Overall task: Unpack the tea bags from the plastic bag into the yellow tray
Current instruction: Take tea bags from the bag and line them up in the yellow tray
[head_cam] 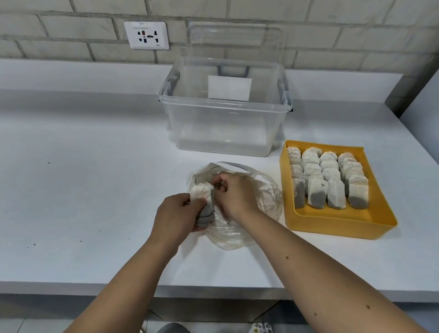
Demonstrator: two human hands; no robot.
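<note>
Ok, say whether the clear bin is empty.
Empty: the clear bin has a bare floor; only a white label shows at its far wall.

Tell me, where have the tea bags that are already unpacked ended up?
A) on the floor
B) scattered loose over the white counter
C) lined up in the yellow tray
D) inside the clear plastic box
C: the unpacked tea bags stand in neat rows inside the yellow tray, and none show in the clear box behind it.
</note>
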